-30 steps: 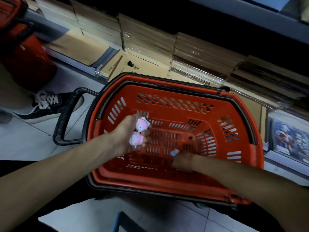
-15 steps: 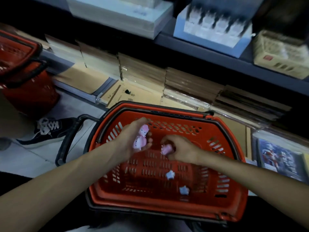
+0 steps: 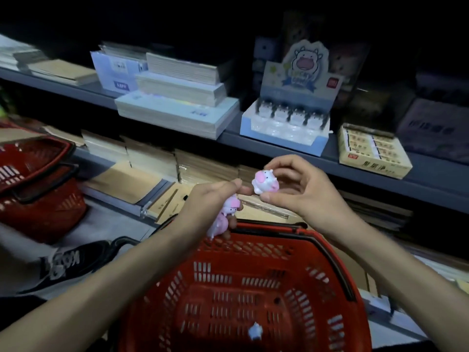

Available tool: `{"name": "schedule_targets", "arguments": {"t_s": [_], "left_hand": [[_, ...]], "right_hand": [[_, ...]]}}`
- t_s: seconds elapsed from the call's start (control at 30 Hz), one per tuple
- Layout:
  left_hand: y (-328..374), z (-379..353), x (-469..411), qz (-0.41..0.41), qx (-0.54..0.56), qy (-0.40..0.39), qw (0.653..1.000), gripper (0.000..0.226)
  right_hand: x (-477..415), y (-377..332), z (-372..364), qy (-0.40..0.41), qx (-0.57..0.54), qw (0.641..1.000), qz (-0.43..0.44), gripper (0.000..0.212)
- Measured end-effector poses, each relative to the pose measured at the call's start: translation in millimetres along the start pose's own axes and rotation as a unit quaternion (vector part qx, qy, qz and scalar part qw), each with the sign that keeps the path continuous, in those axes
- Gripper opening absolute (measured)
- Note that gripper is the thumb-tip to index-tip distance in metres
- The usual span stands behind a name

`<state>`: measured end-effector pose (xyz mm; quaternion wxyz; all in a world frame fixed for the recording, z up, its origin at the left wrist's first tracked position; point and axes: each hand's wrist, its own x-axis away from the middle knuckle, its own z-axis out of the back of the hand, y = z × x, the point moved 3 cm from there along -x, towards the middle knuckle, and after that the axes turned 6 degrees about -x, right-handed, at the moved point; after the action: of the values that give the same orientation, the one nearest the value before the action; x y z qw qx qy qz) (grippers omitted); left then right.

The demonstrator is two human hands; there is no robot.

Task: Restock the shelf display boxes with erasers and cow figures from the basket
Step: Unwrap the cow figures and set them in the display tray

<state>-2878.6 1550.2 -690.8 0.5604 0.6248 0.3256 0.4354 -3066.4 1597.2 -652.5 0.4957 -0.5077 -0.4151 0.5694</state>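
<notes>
My right hand [image 3: 302, 189] pinches a white and pink cow figure [image 3: 265, 184] between thumb and fingers, above the far rim of the red basket [image 3: 327, 265]. My left hand [image 3: 210, 199] grips two pink and white cow figures [image 3: 225, 217], its fingertips close to the right hand's figure. One small pale figure [image 3: 255, 331] lies on the basket floor. On the shelf straight ahead stands the blue cow display box [image 3: 284, 125] with a cow picture on its back card. To its right sits a cream eraser box [image 3: 373, 148].
Stacks of notebooks [image 3: 177, 102] fill the shelf left of the cow box. Brown paper pads [image 3: 152, 158] line the lower shelf. A second red basket [image 3: 33, 179] stands at the left, with another person's black shoe [image 3: 73, 262] on the floor beside it.
My right hand picked a cow figure out of the basket and rose with it. Both hands lifted above the basket rim, and the view tilted up to the shelf.
</notes>
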Motion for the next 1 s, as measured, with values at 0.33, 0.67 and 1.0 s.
{"name": "schedule_targets", "arguments": {"t_s": [0.33,0.67,1.0], "left_hand": [[23.9,-19.1,-19.6,-0.051,0.049,-0.073,0.995,0.041],[41.2,-18.2,-46.3,-0.141,0.003,-0.049,0.989,0.025],[57.5,-13.7,-73.6,-0.165,-0.119,0.003,0.979,0.032]], "right_hand": [[-14.0,-16.9,11.5,0.046,-0.038,0.998,0.027,0.043],[-34.0,-20.8,25.0,0.110,-0.064,0.992,0.017,0.035],[-58.6,-40.5,47.2,0.177,-0.074,0.981,-0.002,0.028]]}}
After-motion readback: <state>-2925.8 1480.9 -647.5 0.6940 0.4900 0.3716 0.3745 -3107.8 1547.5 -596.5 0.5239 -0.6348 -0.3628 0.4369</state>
